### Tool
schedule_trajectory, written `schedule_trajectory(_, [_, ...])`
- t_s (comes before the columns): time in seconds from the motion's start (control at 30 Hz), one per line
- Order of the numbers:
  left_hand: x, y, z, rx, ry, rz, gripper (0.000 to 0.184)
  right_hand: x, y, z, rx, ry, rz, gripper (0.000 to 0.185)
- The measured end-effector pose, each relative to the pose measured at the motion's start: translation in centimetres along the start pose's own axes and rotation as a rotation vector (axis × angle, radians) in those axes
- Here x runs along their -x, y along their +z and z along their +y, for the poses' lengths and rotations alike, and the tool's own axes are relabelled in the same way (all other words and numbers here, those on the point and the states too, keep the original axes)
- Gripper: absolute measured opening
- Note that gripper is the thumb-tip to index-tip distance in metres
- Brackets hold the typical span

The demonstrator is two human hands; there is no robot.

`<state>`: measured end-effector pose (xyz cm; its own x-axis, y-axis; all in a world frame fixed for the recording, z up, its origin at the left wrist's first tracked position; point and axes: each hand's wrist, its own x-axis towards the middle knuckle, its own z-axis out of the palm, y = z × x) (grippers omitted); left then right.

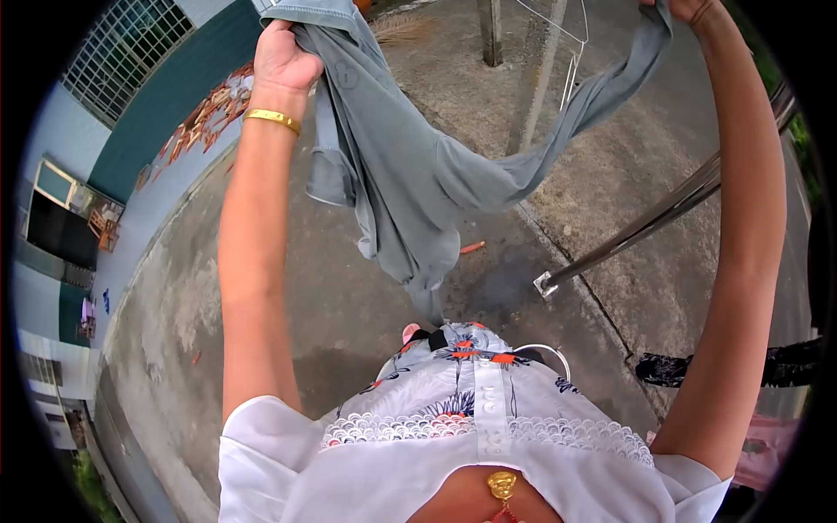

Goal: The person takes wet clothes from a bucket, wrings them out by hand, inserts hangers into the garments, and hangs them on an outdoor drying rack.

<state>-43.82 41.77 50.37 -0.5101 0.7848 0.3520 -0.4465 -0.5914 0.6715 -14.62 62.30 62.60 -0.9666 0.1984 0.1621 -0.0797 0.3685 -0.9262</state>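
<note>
A grey-blue long-sleeved shirt [392,148] hangs in front of me, stretched between my two raised hands. My left hand [286,59] is closed on the shirt's upper edge at the upper left, with folds draping below it. At the top right, my right hand [689,9] grips the end of a long sleeve, and the frame's edge cuts off part of that hand. The sleeve sags in a curve between the hands. The lowest corner of the cloth dangles just before my patterned top.
A white wire hanger [571,61] hangs beyond the sleeve near a concrete post [536,78]. A shiny metal pole [645,228] slants up from its floor plate at right. Dark patterned cloth [676,370] hangs at far right. Split firewood [209,113] lies along the wall at left.
</note>
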Motion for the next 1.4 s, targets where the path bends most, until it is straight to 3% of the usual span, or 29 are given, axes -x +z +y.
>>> schedule_trajectory(0.07, [-0.8,2.6,1.4,0.012,0.036,-0.094,0.028,-0.6,2.1,6.5,0.25,0.548,-0.262,0.014])
schedule_trajectory(0.1, [-0.7,4.3,1.9,0.086,-0.044,-0.217,0.028,-1.3,3.1,10.9,0.469,0.556,-0.426,0.051])
schedule_trajectory(0.17, [-0.4,7.3,3.1,0.102,-0.163,-0.427,0.033,-2.0,5.3,16.7,0.559,0.456,-0.356,0.038])
schedule_trajectory(0.23, [0.1,9.4,4.0,0.072,-0.159,-0.554,0.037,-3.4,6.7,21.9,0.22,0.381,-0.157,0.055])
schedule_trajectory(0.3, [0.9,10.4,4.4,-0.049,-0.071,-0.526,0.039,-4.7,9.2,25.9,0.169,0.406,-0.001,0.067])
schedule_trajectory(0.37, [1.2,10.9,4.7,-0.081,-0.078,-0.539,0.038,-4.8,13.3,30.5,0.5,0.236,0.011,0.078])
schedule_trajectory(0.43, [0.6,10.2,6.0,-0.089,-0.054,-0.519,0.038,-3.8,18.6,34.4,0.753,0.138,0.018,0.074])
schedule_trajectory(0.5, [0.2,9.6,7.2,-0.1,-0.023,-0.49,0.037,-3.6,22.3,36.7,0.484,0.025,-0.006,0.061])
schedule_trajectory(0.6, [-0.5,8.0,9.7,-0.268,0.02,-0.322,0.034,-1.4,23.5,32.6,0.348,0.169,-0.106,0.045])
schedule_trajectory(0.63, [-1.2,7.3,10.5,-0.388,0.094,-0.199,0.027,0.2,22.9,29.3,0.544,0.225,-0.157,0.04])
schedule_trajectory(0.67, [-5.2,0.8,16.0,-0.507,0.152,-0.058,0.027,1.5,22.2,26.6,0.744,0.276,-0.205,0.038])
schedule_trajectory(0.7, [-8.9,-5.4,21.4,-0.625,0.193,0.09,0.028,2.7,21.4,26.7,0.751,0.171,-0.156,0.039])
schedule_trajectory(0.77, [-4.7,-2.9,15.2,-0.681,0.397,0.502,0.022,4.2,19.2,24.6,0.767,0.065,-0.149,0.04])
schedule_trajectory(0.9, [-3.7,-9.5,13.5,-0.707,0.375,0.759,0.023,4.2,14.7,17.5,0.752,0.026,-0.241,0.042])
schedule_trajectory(0.97, [-3.3,-12.7,12.1,-0.772,0.243,0.674,0.021,4.1,14.2,16.1,0.155,0.134,0.159,0.041])
schedule_trajectory(1.0, [-2.6,-13.7,10.7,-0.841,0.126,0.602,0.022,3.2,14.1,16.0,0.161,0.138,0.162,0.041])
schedule_trajectory(1.07, [0.0,-13.5,7.2,-1.323,-0.296,0.401,0.044,0.7,14.0,15.8,-1.236,0.002,0.002,0.033])
schedule_trajectory(1.1, [1.5,-12.5,5.2,-1.528,-0.526,0.297,0.06,-0.1,14.2,15.2,-1.231,0.005,0.008,0.033])
schedule_trajectory(1.13, [3.2,-10.9,3.5,-1.786,-0.706,0.21,0.06,-0.8,14.5,14.3,-1.345,0.042,0.069,0.03])
schedule_trajectory(1.17, [3.8,-12.8,2.3,-1.969,-0.667,-0.111,0.05,-1.4,14.4,13.8,-1.457,0.078,0.132,0.03])
schedule_trajectory(1.2, [5.1,-12.6,0.7,-1.998,-0.468,-0.199,0.041,-2.3,14.2,14.5,-1.45,0.078,0.137,0.03])
schedule_trajectory(1.23, [6.5,-11.5,-1.6,-1.852,-0.364,-0.102,0.034,-3.4,14.2,15.9,-1.498,0.021,0.104,0.032])
schedule_trajectory(1.27, [8.6,-9.1,-3.8,-1.353,-0.398,-0.026,0.03,-4.2,14.3,16.9,-1.545,-0.042,0.069,0.034])
schedule_trajectory(1.3, [10.7,-6.7,-5.4,-1.031,-0.423,-0.109,0.03,-4.3,14.6,17.3,-1.541,-0.043,0.068,0.034])
schedule_trajectory(1.37, [14.1,-3.4,-9.8,-0.838,-0.412,-0.249,0.024,-4.1,15.1,17.9,-1.31,-0.17,0.261,0.032])
schedule_trajectory(1.4, [15.5,-2.6,-12.0,-0.804,-0.396,-0.29,0.026,-4.4,14.4,17.7,-1.287,-0.124,-0.075,0.032])
